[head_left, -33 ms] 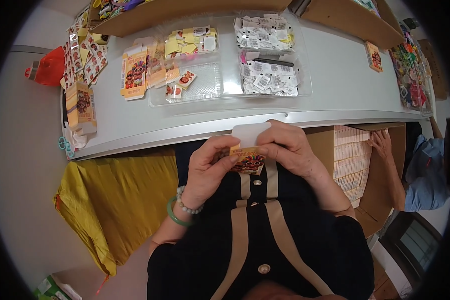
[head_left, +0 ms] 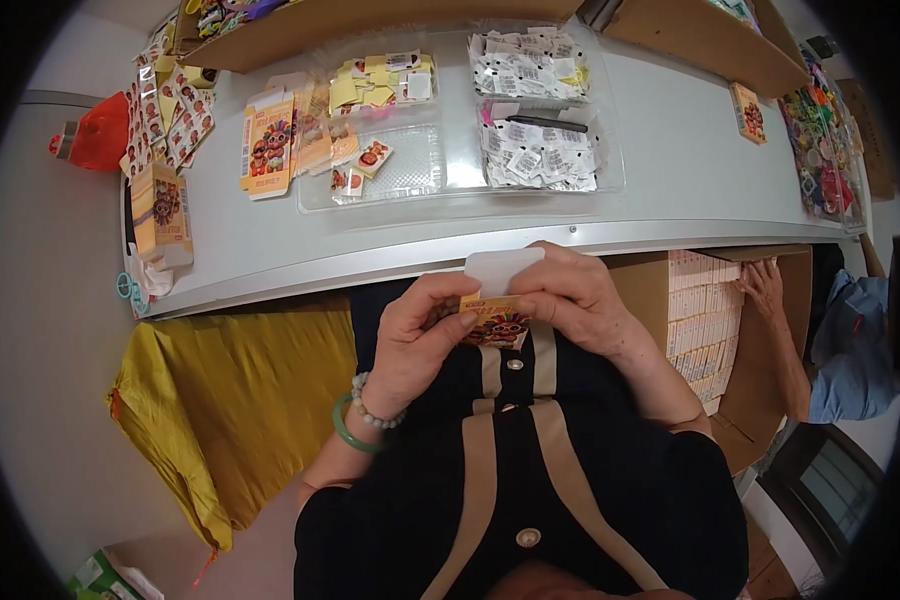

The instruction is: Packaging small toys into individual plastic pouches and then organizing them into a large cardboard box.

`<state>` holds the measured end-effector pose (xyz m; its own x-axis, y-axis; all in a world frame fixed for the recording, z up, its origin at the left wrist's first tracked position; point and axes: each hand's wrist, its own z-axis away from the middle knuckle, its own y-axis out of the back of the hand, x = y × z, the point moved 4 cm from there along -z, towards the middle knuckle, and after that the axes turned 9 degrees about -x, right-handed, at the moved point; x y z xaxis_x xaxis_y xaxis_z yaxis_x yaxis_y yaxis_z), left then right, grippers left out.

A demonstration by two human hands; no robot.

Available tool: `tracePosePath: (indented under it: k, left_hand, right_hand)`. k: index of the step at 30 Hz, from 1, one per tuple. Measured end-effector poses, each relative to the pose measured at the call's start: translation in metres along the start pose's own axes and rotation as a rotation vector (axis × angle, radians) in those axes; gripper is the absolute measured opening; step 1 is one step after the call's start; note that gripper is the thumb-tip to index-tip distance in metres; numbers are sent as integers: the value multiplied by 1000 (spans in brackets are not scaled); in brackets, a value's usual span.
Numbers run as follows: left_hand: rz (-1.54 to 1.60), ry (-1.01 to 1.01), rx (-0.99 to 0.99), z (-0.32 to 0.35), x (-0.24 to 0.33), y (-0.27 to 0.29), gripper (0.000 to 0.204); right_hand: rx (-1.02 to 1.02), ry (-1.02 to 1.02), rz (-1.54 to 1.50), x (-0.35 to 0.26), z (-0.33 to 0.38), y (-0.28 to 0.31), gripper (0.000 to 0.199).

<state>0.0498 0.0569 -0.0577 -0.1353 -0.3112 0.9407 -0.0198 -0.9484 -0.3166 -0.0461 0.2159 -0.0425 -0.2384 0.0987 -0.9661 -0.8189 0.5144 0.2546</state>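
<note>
Between my two hands, just off the table's front edge, is a small orange printed carton (head_left: 496,329) with colourful cartoon figures. Its white top flap (head_left: 503,271) stands up toward the table. My left hand (head_left: 426,325) grips the carton's left side, thumb across the printed front; a green bangle and a bead bracelet circle that wrist. On the other side, my right hand (head_left: 576,298) pinches the upper right corner beside the flap, its thumb at the carton's top edge. The inside of the carton is hidden from view.
A clear divided tray (head_left: 457,206) on the table holds white labelled packets (head_left: 540,155), yellow cards and a black pen. Flat cartons (head_left: 268,150) lie left of it. At right, another person's hand (head_left: 763,290) reaches into a cardboard box (head_left: 758,400) of packed cartons. A yellow cloth (head_left: 240,420) hangs at left.
The white flap has shifted very slightly under my fingers. Both hands keep almost the same place and grip.
</note>
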Motion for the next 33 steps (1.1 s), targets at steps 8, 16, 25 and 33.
tracePosePath:
  k: [8,16,25,33]
  left_hand:
    - [-182,71,-14,4,-6,12,14]
    - [130,-69,27,1,-19,9,34]
    - [-60,2,-64,3,-4,4,48]
    - [-106,-34,-31,2,-9,6,42]
  right_hand:
    - [152,-147,-212,-1,-2,-7,22]
    - [-1,274,370,-27,-12,-9,14]
    - [32,-138,14,-19,-23,-13,13]
    - [12,-283,-202,-12,-24,-19,10]
